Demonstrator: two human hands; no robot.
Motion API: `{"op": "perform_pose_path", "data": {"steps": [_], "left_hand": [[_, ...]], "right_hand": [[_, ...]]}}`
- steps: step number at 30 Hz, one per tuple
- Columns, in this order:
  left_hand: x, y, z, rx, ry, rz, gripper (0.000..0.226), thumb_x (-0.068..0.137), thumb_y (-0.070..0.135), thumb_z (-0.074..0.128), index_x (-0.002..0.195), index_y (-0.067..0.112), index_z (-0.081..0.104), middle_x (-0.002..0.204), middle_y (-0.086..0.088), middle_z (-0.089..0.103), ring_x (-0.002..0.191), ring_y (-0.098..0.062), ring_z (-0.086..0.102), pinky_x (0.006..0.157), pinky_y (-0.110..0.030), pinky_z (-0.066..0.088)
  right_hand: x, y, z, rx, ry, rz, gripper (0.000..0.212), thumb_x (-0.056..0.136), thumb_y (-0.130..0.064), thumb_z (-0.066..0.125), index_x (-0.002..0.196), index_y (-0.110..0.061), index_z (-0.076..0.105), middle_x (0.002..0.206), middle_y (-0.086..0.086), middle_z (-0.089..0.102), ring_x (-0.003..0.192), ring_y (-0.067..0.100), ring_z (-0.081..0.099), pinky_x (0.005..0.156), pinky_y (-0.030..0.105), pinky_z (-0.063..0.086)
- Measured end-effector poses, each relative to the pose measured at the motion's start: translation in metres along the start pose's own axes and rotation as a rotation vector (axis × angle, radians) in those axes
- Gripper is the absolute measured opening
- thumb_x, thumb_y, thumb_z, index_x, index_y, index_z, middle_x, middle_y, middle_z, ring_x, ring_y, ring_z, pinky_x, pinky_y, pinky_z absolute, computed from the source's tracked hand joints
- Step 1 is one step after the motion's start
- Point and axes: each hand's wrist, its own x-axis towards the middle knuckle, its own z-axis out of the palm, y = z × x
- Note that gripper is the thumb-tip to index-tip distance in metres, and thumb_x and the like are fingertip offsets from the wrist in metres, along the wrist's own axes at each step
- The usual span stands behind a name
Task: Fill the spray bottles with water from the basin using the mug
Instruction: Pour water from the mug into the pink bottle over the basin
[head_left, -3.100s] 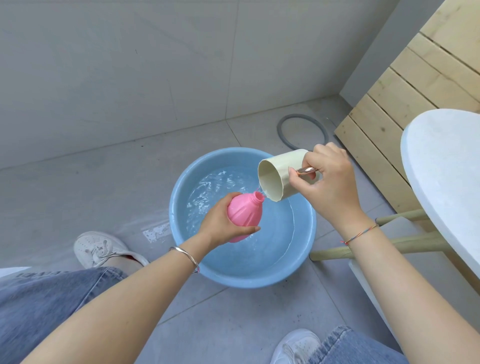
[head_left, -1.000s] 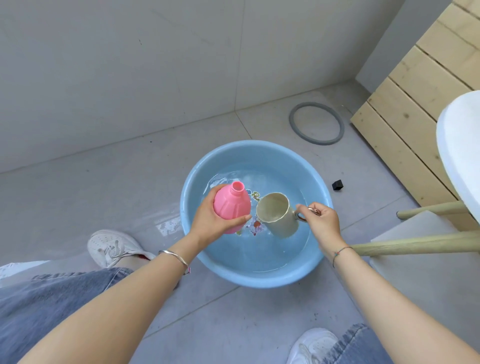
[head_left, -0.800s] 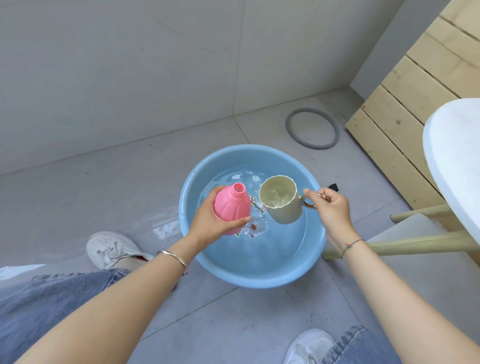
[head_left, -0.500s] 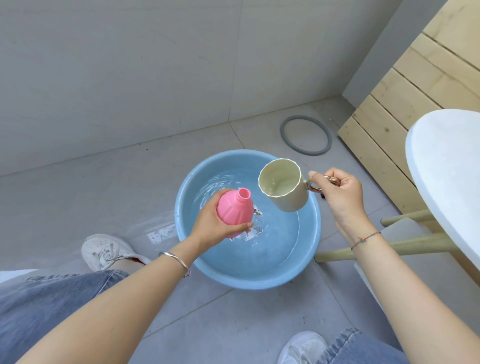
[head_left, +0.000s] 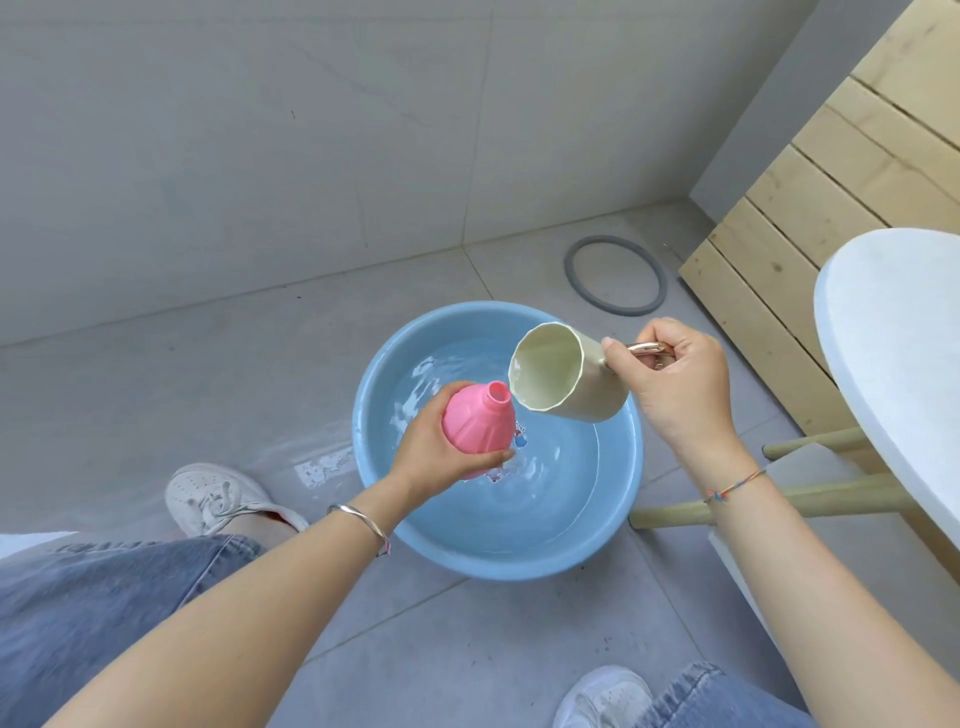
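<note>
Right hand (head_left: 675, 387), closed tight round the handle (head_left: 647, 348), holds the mug (head_left: 566, 382) tilted just beside, at 2 o'clock of, the pink spray bottle (head_left: 475, 428), which the left hand (head_left: 439, 457) grips above the blue basin (head_left: 519, 564).

The floor of large grey tiles (head_left: 156, 395) carries a round blue plastic basin (head_left: 519, 564) with water inside. Behind the basin, a thin grey rubber ring (head_left: 615, 310) lies flat. A wet shiny patch (head_left: 322, 467) is just left of the basin, near a white sneaker (head_left: 208, 493). A second white sneaker (head_left: 602, 696) stands at the bottom edge. Pale wooden legs (head_left: 675, 514) reach the floor just right of the basin.
</note>
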Motion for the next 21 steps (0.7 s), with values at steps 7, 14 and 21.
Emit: {"op": "perform_pose_path", "data": {"steps": [7, 14, 21], "left_hand": [[0.0001, -0.0028, 0.0025, 0.003, 0.004, -0.013, 0.083, 0.050, 0.046, 0.094, 0.120, 0.043, 0.051, 0.114, 0.019, 0.060, 0.104, -0.009, 0.060, 0.083, -0.029, 0.055], [0.0003, -0.0060, 0.0030, 0.032, 0.009, -0.024, 0.087, 0.047, 0.053, 0.092, 0.123, 0.043, 0.050, 0.117, 0.017, 0.060, 0.105, -0.011, 0.060, 0.089, -0.035, 0.054], [-0.0024, -0.0044, 0.0037, 0.009, 0.014, -0.031, 0.086, 0.043, 0.059, 0.088, 0.119, 0.043, 0.051, 0.113, 0.018, 0.061, 0.103, -0.010, 0.061, 0.084, -0.032, 0.055]], "right_hand": [[0.0007, -0.0045, 0.0018, -0.043, -0.008, -0.051, 0.049, 0.077, -0.012, 0.073, 0.051, -0.017, 0.032, 0.056, 0.000, 0.032, 0.051, 0.008, 0.031, 0.049, 0.017, 0.023], [0.0022, -0.0060, -0.0011, -0.083, -0.004, -0.102, 0.041, 0.076, -0.019, 0.071, 0.054, -0.008, 0.038, 0.059, 0.008, 0.038, 0.055, 0.011, 0.032, 0.052, 0.019, 0.025], [0.0049, -0.0088, -0.0030, -0.105, -0.003, -0.148, 0.038, 0.074, -0.025, 0.066, 0.055, -0.006, 0.039, 0.059, 0.010, 0.040, 0.060, 0.019, 0.036, 0.054, 0.022, 0.027]]}}
